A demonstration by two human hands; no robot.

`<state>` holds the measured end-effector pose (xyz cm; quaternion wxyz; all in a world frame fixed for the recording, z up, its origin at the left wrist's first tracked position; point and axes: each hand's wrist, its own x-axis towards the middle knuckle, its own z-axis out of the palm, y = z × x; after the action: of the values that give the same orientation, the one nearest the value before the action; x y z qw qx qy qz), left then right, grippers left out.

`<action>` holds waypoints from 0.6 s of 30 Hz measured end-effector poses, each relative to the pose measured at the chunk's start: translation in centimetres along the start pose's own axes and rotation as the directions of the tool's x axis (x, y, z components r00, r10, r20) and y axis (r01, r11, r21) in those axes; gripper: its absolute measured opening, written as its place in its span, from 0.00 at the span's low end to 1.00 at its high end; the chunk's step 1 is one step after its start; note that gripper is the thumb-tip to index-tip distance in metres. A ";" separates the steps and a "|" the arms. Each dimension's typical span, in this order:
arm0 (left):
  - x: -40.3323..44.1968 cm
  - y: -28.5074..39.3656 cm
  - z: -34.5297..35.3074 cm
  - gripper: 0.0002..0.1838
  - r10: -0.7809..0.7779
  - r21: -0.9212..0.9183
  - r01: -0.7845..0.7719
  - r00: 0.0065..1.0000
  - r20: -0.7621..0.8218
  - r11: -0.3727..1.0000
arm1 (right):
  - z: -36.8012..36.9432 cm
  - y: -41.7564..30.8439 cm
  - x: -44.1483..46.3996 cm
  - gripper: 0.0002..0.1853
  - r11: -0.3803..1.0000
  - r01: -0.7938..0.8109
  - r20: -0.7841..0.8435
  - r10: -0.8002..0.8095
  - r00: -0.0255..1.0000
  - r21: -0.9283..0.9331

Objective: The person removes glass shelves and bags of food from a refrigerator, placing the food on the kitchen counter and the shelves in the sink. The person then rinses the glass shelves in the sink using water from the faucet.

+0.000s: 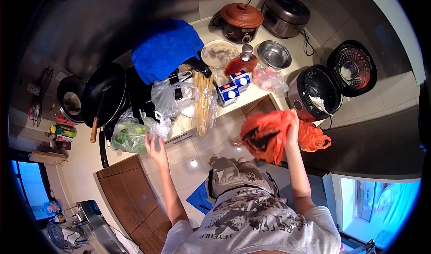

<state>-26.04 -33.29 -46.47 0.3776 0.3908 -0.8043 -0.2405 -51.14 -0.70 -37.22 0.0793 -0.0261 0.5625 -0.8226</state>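
Note:
An orange-red plastic bag (266, 135) with something dark inside hangs from my right hand (292, 127), whose fingers are wrapped round it. A second part of orange-red plastic (312, 137) shows beyond my wrist. My left hand (156, 151) is open, fingers apart, at the counter's front edge. It is beside a clear bag of green leafy vegetables (128, 137) and a knotted whitish plastic bag (161, 126); whether it touches either, I cannot tell. Behind them lies a clear plastic bag (173, 94), and a pack of long dry noodles (205, 106) overhangs the edge.
Blue-and-white cartons (229, 93) stand mid-counter near a metal bowl (274, 54). An open rice cooker (314, 92) is at right, a clay-lidded pot (242, 20) at the back. A black wok (102, 94) and blue cloth (166, 47) are at left. An open fridge (359, 209) glows lower right.

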 end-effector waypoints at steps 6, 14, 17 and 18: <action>-5.2 1.4 1.5 0.05 -0.194 -0.267 0.159 0.975 -0.112 0.951 | 0.5 2.8 8.8 0.04 0.960 0.225 -0.025 -0.232 0.972 -0.166; -10.5 7.3 5.0 0.06 -0.178 -0.487 0.365 0.905 0.387 0.793 | -3.8 11.9 14.1 0.13 0.787 0.076 0.003 -0.094 0.996 -0.612; -11.1 9.3 6.0 0.08 -0.042 -0.539 0.416 0.818 0.574 0.732 | -4.1 10.0 13.3 0.14 0.911 0.082 0.061 -0.063 0.996 -0.403; -11.6 9.2 6.6 0.09 -0.032 -0.502 0.459 0.760 0.649 0.733 | -7.0 11.9 15.0 0.15 0.990 0.074 0.174 -0.053 0.983 -0.121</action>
<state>-30.68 -17.92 -49.00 0.1742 0.2514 -0.6876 -0.6585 -65.67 -0.93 -51.55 0.0989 -0.1192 0.6038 -0.7819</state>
